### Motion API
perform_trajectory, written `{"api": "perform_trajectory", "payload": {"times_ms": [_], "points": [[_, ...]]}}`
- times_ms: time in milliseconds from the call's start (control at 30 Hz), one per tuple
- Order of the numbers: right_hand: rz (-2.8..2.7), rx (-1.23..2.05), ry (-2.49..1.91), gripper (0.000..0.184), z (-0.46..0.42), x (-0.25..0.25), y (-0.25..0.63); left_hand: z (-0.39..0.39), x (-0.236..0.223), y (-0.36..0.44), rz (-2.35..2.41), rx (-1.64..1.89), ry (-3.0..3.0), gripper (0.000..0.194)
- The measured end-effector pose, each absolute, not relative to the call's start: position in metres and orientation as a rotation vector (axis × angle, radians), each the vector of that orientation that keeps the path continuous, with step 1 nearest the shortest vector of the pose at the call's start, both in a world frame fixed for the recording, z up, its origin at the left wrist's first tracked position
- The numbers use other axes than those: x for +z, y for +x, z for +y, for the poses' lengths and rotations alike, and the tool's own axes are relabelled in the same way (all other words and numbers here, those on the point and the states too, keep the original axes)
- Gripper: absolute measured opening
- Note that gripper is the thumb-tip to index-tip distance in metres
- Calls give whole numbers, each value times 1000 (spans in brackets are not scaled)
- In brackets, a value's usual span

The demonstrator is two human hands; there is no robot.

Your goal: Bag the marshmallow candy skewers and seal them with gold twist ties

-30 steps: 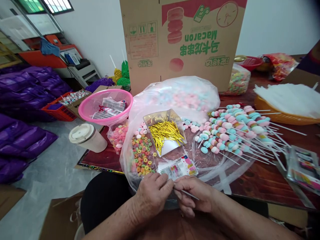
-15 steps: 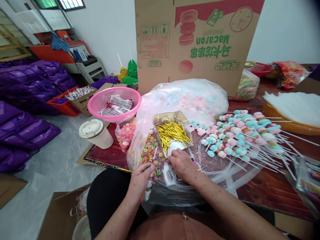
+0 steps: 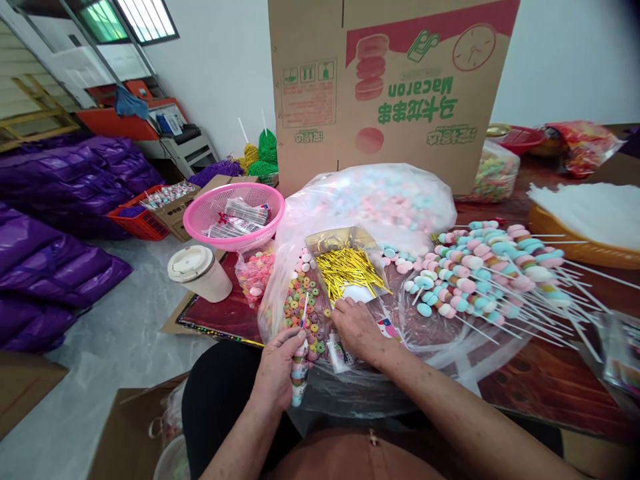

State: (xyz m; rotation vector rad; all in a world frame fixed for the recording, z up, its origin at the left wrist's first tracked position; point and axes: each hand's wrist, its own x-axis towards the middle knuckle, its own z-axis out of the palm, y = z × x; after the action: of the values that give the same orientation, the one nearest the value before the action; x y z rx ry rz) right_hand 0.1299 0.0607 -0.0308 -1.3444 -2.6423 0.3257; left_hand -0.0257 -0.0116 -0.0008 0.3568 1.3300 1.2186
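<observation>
My left hand (image 3: 283,367) is closed around a wrapped marshmallow skewer (image 3: 299,377), whose white stick points up and away from me. Clear printed film covers the candy. My right hand (image 3: 357,327) rests at the near edge of an open pack of gold twist ties (image 3: 347,270), fingers bent together; what its fingertips pinch, if anything, is too small to make out. Under and beside that hand lie printed plastic wrappers (image 3: 340,353). Colourful ring candies (image 3: 303,297) are spread on clear plastic between the hands.
Unwrapped marshmallow skewers (image 3: 480,267) are heaped at right. A large bag of marshmallows (image 3: 380,193) lies before a tall cardboard box (image 3: 405,80). At left stand a pink basket (image 3: 193,217) of wrappers, a lidded cup (image 3: 213,283) and a bag of pink candies (image 3: 255,273).
My view has shifted slightly left and up. My right hand has moved a little toward the gold ties, while the left hand has turned the skewer more upright, showing more of its candy.
</observation>
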Motion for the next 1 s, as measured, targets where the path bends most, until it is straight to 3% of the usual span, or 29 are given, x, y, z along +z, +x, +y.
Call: {"api": "perform_trajectory", "payload": {"times_ms": [67,267,500,667,867,1000], "points": [[-2543,405,-1336,13,57,-24,139,-11,3,-22,1314,1209,341,27],[-1856,1100,-1193,12,33,-4,153,4,12,17,1126,1213,411,33],[-1700,1162,-1206,14,19,-10,168,13,8,35,1156,1243,358,33],[-1521,967,-1255,19,19,13,192,14,10,37,1220,1131,408,32],[-1680,1130,-1195,18,17,17,172,10,17,51,1200,1080,573,15],[-1765,1059,-1243,15,16,4,165,5,10,47,1172,1028,640,14]]}}
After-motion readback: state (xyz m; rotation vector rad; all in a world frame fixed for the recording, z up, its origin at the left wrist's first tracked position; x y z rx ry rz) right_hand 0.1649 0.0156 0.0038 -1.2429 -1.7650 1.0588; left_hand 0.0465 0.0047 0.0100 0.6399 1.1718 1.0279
